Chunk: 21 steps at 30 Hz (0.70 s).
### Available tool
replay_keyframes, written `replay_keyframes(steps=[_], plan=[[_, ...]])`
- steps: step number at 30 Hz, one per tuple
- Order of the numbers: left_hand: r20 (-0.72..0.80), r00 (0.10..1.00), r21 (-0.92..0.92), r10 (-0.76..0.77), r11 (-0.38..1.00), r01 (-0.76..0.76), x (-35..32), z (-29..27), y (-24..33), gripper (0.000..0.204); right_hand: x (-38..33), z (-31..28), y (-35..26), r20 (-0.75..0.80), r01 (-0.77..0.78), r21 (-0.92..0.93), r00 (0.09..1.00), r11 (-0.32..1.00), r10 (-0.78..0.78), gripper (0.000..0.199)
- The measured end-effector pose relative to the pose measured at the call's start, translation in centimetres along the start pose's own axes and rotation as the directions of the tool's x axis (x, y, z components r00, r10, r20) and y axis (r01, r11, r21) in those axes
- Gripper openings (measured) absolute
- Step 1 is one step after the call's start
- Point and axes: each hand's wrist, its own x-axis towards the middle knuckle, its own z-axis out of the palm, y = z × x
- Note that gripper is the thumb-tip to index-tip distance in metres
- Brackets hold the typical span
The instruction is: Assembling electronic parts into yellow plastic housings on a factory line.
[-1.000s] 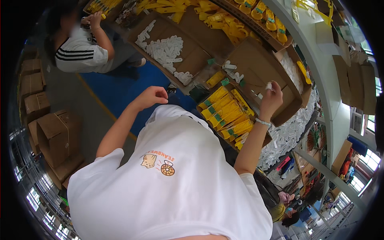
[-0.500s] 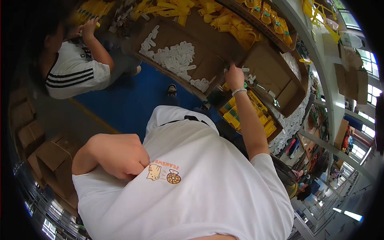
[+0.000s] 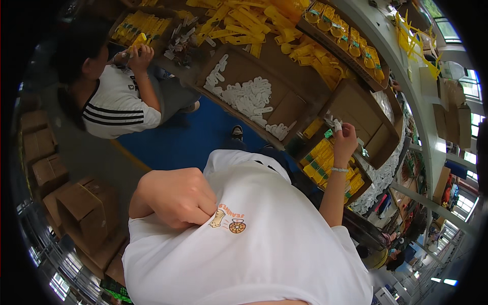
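Note:
My left hand [image 3: 179, 197] is closed in front of my chest, pinching a fold of my white T-shirt [image 3: 274, 239]. Farther out on the right, my right hand [image 3: 345, 141] is raised with its fingers closed on a small white plastic piece [image 3: 337, 125]. That hand is over the near edge of a shallow cardboard carton [image 3: 384, 140], where a few small white and green pieces lie. Just below it stands a box of yellow plastic parts with green inserts [image 3: 320, 156]. The fingertips partly cover the white piece, so its exact kind cannot be told.
A cardboard tray [image 3: 284, 104] holds a heap of white oval pieces [image 3: 249, 96]. Yellow plastic parts [image 3: 239, 25] pile up behind it. To the left a co-worker [image 3: 119, 99] sits handling a yellow part [image 3: 140, 40]. Brown cartons [image 3: 84, 213] stand at lower left.
The whole view has shifted. My right hand has moved from the tray's corner to the carton's near edge, the white piece now showing in its fingers. The left hand keeps its hold on the shirt.

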Motion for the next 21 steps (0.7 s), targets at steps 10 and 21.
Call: replay_keyframes(steps=[10,21], plan=[[-0.174,0.975,-0.369,0.138,0.909,-0.194,5.4,-6.6,-10.7,0.018,-2.6,-6.7,-0.3,-0.169,-0.165,0.088,0.970,0.982,0.178,0.022],[-0.629,0.365,0.537,-0.687,-0.044,0.843,3.4,-20.9,-42.3,0.063,-5.6,-10.4,-1.1,-0.125,-0.172,0.177,0.973,0.969,0.196,0.045]])
